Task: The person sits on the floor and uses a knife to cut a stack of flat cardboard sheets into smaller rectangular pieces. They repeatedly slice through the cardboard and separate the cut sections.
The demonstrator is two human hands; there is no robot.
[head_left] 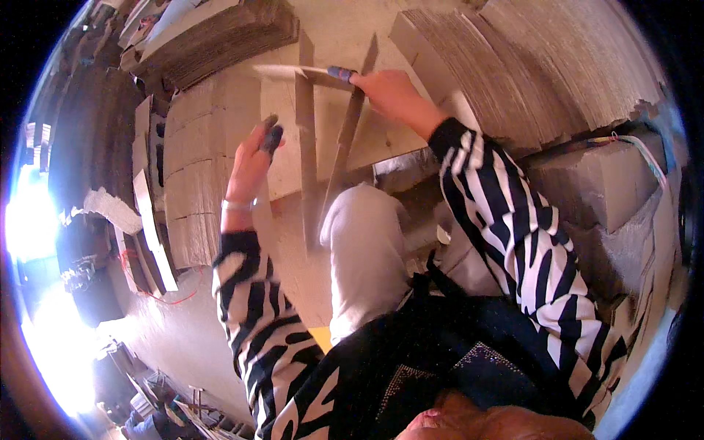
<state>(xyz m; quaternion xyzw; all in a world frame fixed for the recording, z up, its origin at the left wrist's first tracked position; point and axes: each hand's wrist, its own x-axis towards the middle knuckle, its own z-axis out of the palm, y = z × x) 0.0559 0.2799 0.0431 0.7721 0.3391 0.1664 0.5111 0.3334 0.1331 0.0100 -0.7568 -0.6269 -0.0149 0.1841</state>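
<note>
My right hand point(396, 95) pinches the end of a narrow cardboard strip point(323, 75) that lies crosswise near the far side of the board. A dark cover wraps one of its fingertips. Two longer cardboard strips, a left one point(306, 147) and a slanting right one point(347, 136), run from there toward my lap. The crosswise strip meets both of them near their far ends. My left hand point(253, 158) hovers left of the strips, apart from them, with its fingers partly spread and nothing visible in them. A dark cover sits on one of its fingers too.
Stacked cardboard pieces stand at the left point(194, 176), in a far-left pile point(220, 44) and in a tall far-right pile point(543, 73). Another cardboard stack point(579, 183) is beside my right arm. The pale work board point(282, 172) lies ahead of my knee.
</note>
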